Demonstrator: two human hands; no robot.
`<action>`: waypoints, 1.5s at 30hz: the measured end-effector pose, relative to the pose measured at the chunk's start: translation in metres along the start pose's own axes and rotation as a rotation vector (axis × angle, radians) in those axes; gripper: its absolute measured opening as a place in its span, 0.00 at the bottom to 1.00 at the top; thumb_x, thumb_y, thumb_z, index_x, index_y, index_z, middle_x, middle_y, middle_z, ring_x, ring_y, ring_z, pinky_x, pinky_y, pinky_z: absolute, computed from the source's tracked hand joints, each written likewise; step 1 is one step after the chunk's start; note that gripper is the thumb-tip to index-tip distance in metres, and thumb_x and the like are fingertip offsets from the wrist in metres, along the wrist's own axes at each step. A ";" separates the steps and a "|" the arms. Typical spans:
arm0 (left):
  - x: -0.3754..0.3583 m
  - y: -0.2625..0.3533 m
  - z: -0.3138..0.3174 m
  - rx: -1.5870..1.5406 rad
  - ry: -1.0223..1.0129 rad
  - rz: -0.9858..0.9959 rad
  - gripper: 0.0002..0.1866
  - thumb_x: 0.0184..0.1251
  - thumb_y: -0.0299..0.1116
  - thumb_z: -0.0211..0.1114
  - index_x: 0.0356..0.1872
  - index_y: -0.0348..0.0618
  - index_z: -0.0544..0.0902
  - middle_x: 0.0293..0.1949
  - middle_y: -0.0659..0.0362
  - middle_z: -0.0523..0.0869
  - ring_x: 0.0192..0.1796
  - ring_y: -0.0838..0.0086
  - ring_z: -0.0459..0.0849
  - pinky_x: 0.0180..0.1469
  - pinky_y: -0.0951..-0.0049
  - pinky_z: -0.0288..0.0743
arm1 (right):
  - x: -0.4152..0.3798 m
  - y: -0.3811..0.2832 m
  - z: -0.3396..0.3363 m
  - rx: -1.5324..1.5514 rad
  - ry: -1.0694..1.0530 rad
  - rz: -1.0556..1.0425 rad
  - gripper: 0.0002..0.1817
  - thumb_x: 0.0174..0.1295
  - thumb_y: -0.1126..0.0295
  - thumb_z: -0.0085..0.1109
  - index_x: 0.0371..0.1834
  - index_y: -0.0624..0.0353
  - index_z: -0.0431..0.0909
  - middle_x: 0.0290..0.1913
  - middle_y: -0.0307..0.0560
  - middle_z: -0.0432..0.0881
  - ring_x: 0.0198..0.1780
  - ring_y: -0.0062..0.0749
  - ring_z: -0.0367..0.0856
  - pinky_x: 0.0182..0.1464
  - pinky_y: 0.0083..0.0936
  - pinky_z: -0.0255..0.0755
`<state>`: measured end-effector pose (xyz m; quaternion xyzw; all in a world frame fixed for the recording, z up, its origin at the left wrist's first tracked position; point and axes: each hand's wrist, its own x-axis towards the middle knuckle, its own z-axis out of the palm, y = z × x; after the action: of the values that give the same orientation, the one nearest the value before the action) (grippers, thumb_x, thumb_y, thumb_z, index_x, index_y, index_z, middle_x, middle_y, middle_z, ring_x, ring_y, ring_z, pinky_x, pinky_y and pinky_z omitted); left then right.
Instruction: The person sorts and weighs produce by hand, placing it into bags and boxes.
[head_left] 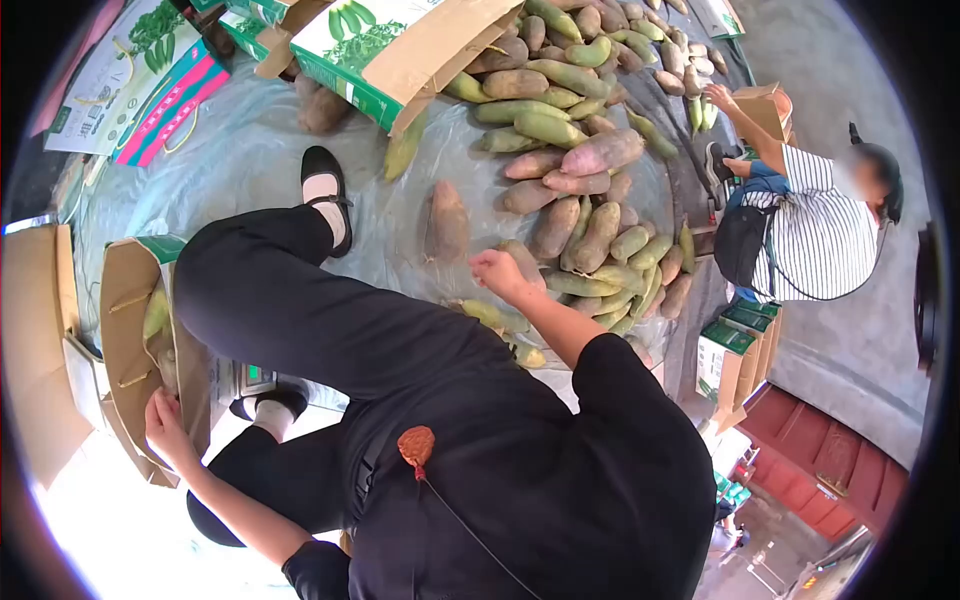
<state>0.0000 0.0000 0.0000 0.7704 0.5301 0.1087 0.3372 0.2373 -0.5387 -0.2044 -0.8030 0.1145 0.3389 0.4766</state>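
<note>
My left hand (170,430) is at the lower end of an open carton (118,345) with string handles. Its fingers are curled by the tip of a radish (167,368) inside; what they grip, if anything, is hard to make out. A greener radish (156,314) lies above that one. Over the plastic sheet, my right hand (500,275) has its fingers curled in, with nothing visible in them. Just beside it is a brownish radish (522,260), partly covered by the hand. A larger, soil-dusted radish (447,222) lies apart on the sheet.
A big pile of radishes (575,150) spreads over the plastic sheet (260,130). Printed cartons (345,50) stand at the top. A scale display (258,375) shows beside my carton. Another person (815,220) in stripes reaches toward the pile, with more cartons (735,345) nearby.
</note>
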 end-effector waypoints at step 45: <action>-0.032 0.015 -0.017 0.157 0.251 0.059 0.14 0.64 0.40 0.62 0.42 0.42 0.85 0.32 0.61 0.88 0.39 0.81 0.83 0.45 0.81 0.73 | 0.039 -0.013 0.016 -0.096 -0.307 0.193 0.09 0.59 0.69 0.55 0.42 0.54 0.79 0.32 0.35 0.81 0.28 0.19 0.77 0.29 0.18 0.71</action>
<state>-0.0104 -0.0246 0.0282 0.7899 0.5522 0.1722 0.2037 0.2655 -0.5126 -0.2257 -0.7489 0.1006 0.5068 0.4149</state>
